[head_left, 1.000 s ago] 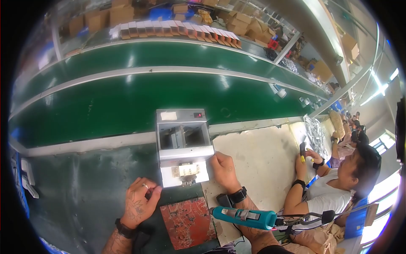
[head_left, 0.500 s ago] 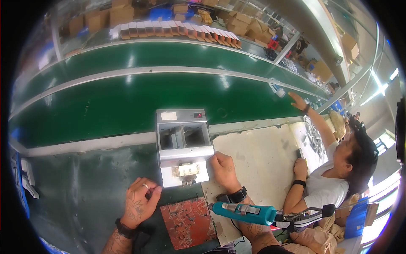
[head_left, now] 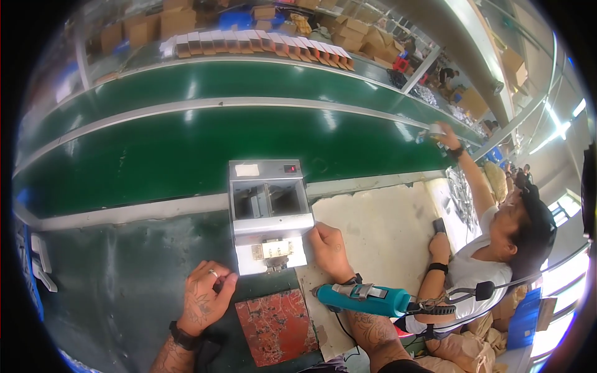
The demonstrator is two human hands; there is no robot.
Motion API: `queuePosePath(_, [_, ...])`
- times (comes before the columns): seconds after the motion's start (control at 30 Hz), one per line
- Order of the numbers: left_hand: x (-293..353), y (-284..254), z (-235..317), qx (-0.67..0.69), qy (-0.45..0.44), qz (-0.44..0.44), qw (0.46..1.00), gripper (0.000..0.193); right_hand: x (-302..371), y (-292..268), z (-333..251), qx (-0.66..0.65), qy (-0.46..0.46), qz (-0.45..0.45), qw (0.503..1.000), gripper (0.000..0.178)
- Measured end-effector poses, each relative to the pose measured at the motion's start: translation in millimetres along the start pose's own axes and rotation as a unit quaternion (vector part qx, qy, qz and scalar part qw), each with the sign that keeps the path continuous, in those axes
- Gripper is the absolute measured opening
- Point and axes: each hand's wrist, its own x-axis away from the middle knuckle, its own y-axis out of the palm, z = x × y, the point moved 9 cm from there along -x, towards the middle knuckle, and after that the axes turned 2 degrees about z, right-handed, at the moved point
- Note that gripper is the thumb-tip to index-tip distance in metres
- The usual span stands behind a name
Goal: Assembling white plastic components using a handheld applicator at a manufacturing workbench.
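The metal machine (head_left: 270, 227) stood on the green table (head_left: 130, 267). Left of its near end, the left hand (head_left: 208, 295) was curled narrow. At its right side, the right hand (head_left: 333, 252) had bent fingers; I could not tell their grip. A red mat (head_left: 277, 328) lay on the machine's near side, a teal screwdriver (head_left: 367, 300) farther right.

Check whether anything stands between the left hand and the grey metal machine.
Nothing visible does: the left hand rests close to the near left corner of the grey metal machine. The red board sits nearer the picture's lower edge, off that short path.
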Motion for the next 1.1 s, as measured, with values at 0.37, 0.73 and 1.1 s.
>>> queuePosePath(0.37, [0.1, 0.4, -1.2, 0.003, -0.008, 0.0, 1.0, 0.014, -0.9, 1.4, 2.5, -0.003, 0.001, -0.007, 1.0, 0.044])
queuePosePath(0.73, [0.1, 0.2, -0.5, 0.0, -0.001, -0.001, 1.0, 0.014, -0.6, 1.5, 2.1, 0.0, 0.0, -0.006, 1.0, 0.044])
queuePosePath(1.1, [-0.1, -0.4, 1.4, 0.0, -0.004, -0.003, 1.0, 0.014, -0.5, 0.8, 3.0, 0.003, -0.001, -0.006, 1.0, 0.043])
